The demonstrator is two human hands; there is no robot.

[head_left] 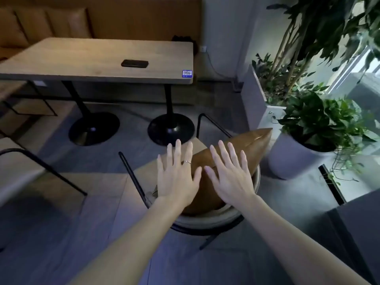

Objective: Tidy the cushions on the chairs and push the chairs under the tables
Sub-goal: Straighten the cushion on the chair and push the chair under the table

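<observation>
A person's two bare forearms reach forward from the bottom edge, and both hands are spread flat with the fingers splayed, gripping nothing. The left hand [177,177], which wears a thin ring [187,161], and the right hand [229,173] sit side by side over a brown cushion [242,153]; whether the palms press on it or hover just above cannot be told. The cushion lies tilted across the seat of a chair [205,221], its pointed corner sticking out toward 2 o'clock past the chair's edge. The chair has thin black metal arms and a pale curved back at 6 o'clock of the cushion, nearest the person. At 11 o'clock of the chair, well apart from it, stands a wooden table [98,58] on two black round-based legs, so the chair is not under it. On the tabletop lie a dark phone [134,63] near the middle and a blue sticker [187,73] at the near right corner. At 3 o'clock of the cushion, just beside it, a leafy plant grows in a white pot [296,159], and a taller planter [254,99] with plants stands at 1 o'clock. An orange sofa [61,23] runs behind the table at 12 o'clock.
</observation>
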